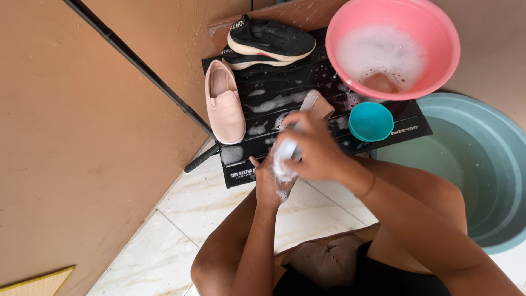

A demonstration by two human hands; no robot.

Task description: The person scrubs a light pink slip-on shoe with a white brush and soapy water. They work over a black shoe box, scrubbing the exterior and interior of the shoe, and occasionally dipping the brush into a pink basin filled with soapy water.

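Two hands: left hand [268, 183] grips a pink shoe [315, 104] from below; right hand [312, 148] clenches a pale brush [287, 148] against it.
Shoe: held over the black rack [329, 82] — soft, light, sudsy, likely slippery.
Grip: best around the sole.
Nearby: pink basin [438, 66] of foam.

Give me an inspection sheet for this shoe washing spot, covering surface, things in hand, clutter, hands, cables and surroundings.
Surface: low black slatted table, wet, with patches of foam.
Things in hand: pink shoe, soapy, held over the table; a pale brush, blurred.
Clutter: second pink shoe lying on the table's left; black sneakers at the back; pink basin with suds; small teal bowl.
Hands: left hand foamy, supporting the shoe; right hand gripping the brush.
Cables: nothing seen; a black pole leans across the wall.
Surroundings: tan wall, marbled floor tiles, large grey-green tub on the right.
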